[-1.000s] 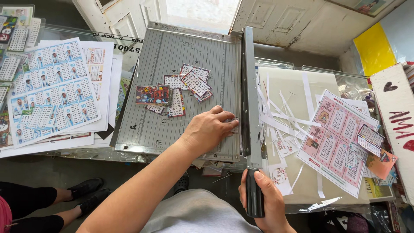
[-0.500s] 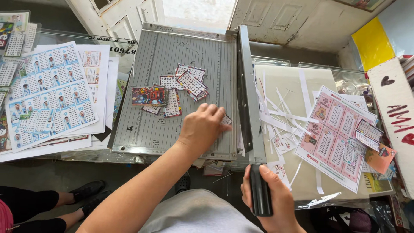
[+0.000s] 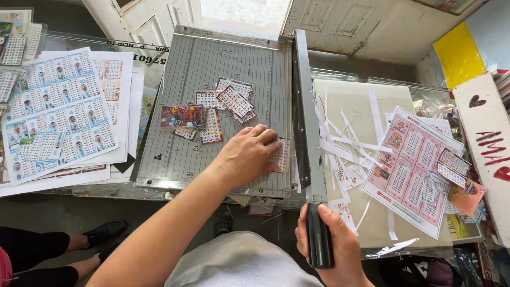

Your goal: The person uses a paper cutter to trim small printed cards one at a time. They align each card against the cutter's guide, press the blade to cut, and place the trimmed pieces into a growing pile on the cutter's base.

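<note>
A grey guillotine paper cutter (image 3: 223, 74) lies on the table with its blade arm (image 3: 304, 117) down. My right hand (image 3: 329, 250) grips the black handle (image 3: 319, 242) at the near end of the blade arm. My left hand (image 3: 249, 154) presses flat on a small printed card (image 3: 281, 155) beside the blade edge. Several cut cards (image 3: 218, 109) lie scattered on the cutter bed, one of them colourful (image 3: 181, 116).
Printed sheets of blue cards (image 3: 56, 114) lie stacked to the left. A pink printed sheet (image 3: 411, 170) and white paper strips (image 3: 345, 141) lie to the right of the blade. A white board with red hearts (image 3: 486, 138) stands at the far right. Someone's black shoes (image 3: 103, 234) show below.
My left hand has slid a little back from the blade edge along the bed. My right hand keeps hold of the handle with the blade down.
</note>
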